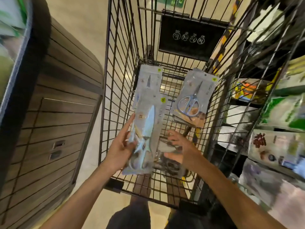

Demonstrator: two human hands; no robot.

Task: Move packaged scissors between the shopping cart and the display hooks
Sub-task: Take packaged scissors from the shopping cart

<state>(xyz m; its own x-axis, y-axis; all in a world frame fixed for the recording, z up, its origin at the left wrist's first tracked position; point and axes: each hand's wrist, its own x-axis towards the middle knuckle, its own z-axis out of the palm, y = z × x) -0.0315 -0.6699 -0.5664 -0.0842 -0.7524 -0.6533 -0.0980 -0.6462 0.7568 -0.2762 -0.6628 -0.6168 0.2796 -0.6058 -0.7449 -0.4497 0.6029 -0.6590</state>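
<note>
Both bare forearms reach forward from the bottom edge, over dark trousers and a pale floor, into a wire shopping cart (115,66). Far left stands a curved wooden fixture (54,116) with dark horizontal grooves and 2 small metal plates, blurred by motion, just beside the cart's left wall. Next comes the left hand (121,150), which grips a packaged pair of scissors (146,128) along its left edge: the thumb lies on the front of the clear pack and 1 finger stretches up along its side. That pack is held upright above the cart floor, blades pointing up, a small yellow tag near its top corner. Behind it another pack (149,80) leans on the cart's far end, partly hidden by the held one. Just right of the held pack, the right hand (177,148) hovers with fingers loosely spread and curved, holding nothing, near the pack's right edge; whether it touches is unclear. Beneath it lie dark items too blurred to name. Further right, a stack of scissor packs (193,100) rests tilted against the cart's right wall. A black panel (189,37) with 4 white round symbols hangs at the far end. Shelves of blurred goods (272,113) fill the right side, seen through the cart's mesh.
</note>
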